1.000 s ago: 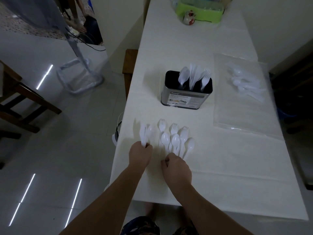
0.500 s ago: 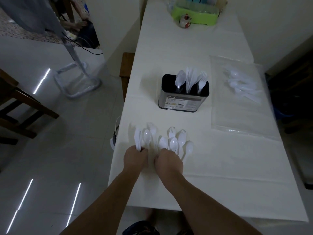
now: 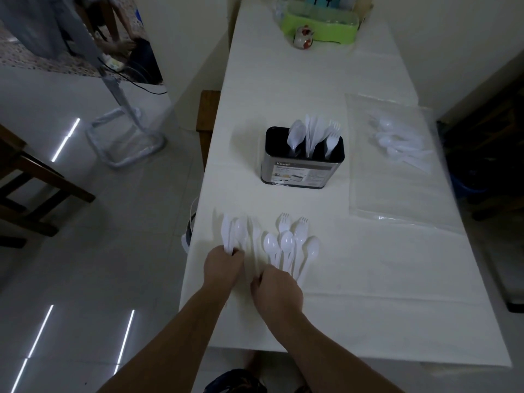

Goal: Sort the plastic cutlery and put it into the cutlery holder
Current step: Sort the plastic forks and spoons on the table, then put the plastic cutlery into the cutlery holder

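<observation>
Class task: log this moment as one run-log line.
left hand: grips knives, spoon | right hand: on handles of spoons | cutlery holder: partly filled

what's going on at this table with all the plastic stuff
A person is sorting white plastic cutlery on a white-covered table. The left hand grips a few pieces; the right hand rests on the handles of loose spoons and forks. The black-topped metal cutlery holder behind already holds some. More lie on a clear plastic bag.
</observation>
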Demonstrator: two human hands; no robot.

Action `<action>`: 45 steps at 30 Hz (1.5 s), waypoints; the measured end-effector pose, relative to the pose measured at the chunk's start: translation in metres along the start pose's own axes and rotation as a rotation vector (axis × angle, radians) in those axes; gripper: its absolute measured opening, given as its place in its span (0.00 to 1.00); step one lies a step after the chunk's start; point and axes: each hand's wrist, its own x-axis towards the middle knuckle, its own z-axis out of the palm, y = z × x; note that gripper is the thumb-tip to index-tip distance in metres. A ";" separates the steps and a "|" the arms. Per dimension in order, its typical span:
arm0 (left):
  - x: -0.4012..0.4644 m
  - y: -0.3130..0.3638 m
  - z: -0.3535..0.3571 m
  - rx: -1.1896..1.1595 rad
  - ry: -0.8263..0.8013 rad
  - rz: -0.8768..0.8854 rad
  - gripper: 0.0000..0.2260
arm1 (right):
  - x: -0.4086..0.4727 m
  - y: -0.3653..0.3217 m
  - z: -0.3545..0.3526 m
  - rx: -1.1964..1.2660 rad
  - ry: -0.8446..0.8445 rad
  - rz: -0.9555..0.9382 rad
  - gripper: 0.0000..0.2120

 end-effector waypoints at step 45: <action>-0.017 0.155 0.035 -0.351 -0.587 0.369 0.16 | 0.091 0.024 -0.214 0.943 0.109 -0.214 0.03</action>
